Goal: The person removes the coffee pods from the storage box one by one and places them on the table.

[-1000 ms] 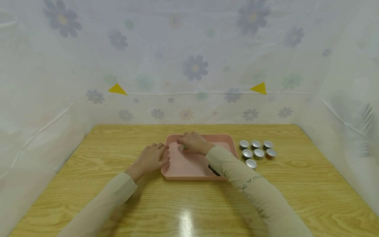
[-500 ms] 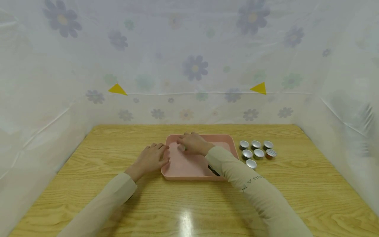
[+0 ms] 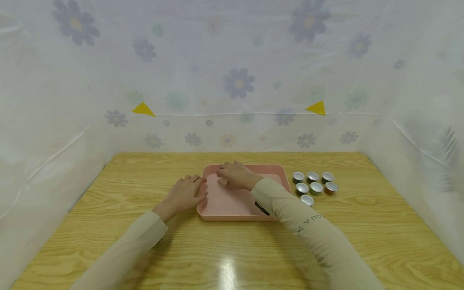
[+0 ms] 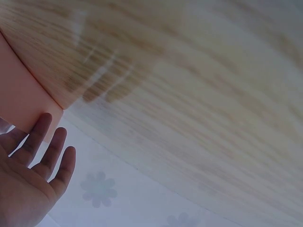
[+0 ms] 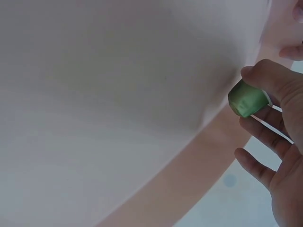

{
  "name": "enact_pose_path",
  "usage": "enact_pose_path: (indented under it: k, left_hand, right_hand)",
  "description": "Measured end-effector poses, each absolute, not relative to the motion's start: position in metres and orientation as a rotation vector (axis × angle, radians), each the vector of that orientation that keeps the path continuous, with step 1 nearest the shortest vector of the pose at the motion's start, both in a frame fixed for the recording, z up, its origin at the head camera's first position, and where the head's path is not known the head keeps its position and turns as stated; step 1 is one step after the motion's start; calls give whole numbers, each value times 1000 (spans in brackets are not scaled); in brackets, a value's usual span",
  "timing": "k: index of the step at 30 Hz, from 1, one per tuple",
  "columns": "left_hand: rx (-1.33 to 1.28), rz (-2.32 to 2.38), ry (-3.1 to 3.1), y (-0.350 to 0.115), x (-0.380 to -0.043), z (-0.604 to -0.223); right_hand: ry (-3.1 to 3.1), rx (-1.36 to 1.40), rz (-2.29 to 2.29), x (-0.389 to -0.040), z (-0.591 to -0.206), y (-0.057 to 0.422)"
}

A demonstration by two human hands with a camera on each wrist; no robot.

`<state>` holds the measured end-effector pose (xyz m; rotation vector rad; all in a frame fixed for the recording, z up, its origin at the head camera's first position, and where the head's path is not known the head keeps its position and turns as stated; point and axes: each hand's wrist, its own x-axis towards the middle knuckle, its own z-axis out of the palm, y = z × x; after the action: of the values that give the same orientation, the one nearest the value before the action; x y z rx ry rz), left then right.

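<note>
My right hand (image 3: 237, 176) is over the left part of a pink tray (image 3: 232, 218). It pinches a small green coffee capsule (image 5: 248, 99) between thumb and fingers, as the right wrist view shows. The capsule tilts on its side, its pale rim toward the palm, close over the tray floor. In the head view the hand mostly hides it. At the tray's left rim is my left hand (image 3: 183, 194), its fingers relaxed and spread. In the left wrist view, the fingertips of that left hand (image 4: 28, 184) lie against the tray's wall (image 4: 23, 90).
Right of the tray, several capsules (image 3: 316, 188) stand on the wooden table (image 3: 152, 257) with their silver lids up. One capsule (image 3: 331, 187) has a patterned lid and an orange-brown body. A flowered sheet (image 3: 239, 52) hangs behind the table.
A bit of green showed under the right hand a second ago and is now out of sight in the head view. Both hands have stayed almost where they were.
</note>
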<state>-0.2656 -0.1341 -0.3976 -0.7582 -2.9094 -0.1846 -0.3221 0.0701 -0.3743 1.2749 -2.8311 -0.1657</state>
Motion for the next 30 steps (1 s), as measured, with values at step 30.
enact_pose_path:
  k: [30]
  left_hand:
    - [-769, -171, -2922, -133, -265, -395]
  right_hand:
    - [-2809, 1308, -264, -312, -355, 84]
